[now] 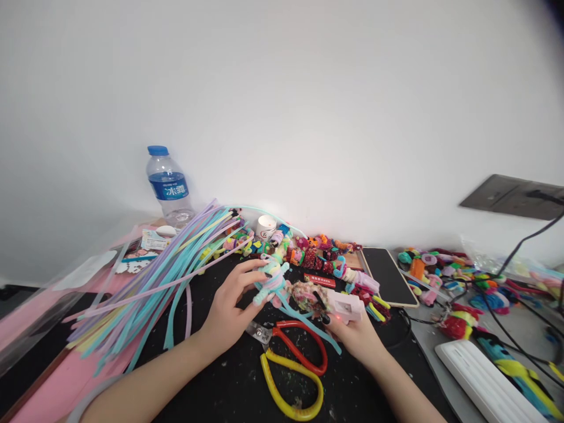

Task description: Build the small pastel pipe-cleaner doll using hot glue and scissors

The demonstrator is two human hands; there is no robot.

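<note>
My left hand (231,302) pinches a small pale-blue figure made of fuzzy pipe cleaners (274,281), with bits of pink and yellow on it. A loose light-blue strand (311,325) trails from it toward the lower right. In my right hand (356,336) is a pale pink glue gun (346,306) with a small red light glowing. Its front end is crusted with coloured fuzz and points at the figure; whether the tip touches it I cannot tell. Below both hands lie scissors (319,359) with one red and one yellow handle.
A bundle of pastel pipe cleaners (176,264) lies at the left, with a water bottle (170,188) behind. Finished figures (311,258) line the back. A tablet-like dark panel (388,276), more figures (434,273), cables (506,323) and a white power strip (478,382) occupy the right.
</note>
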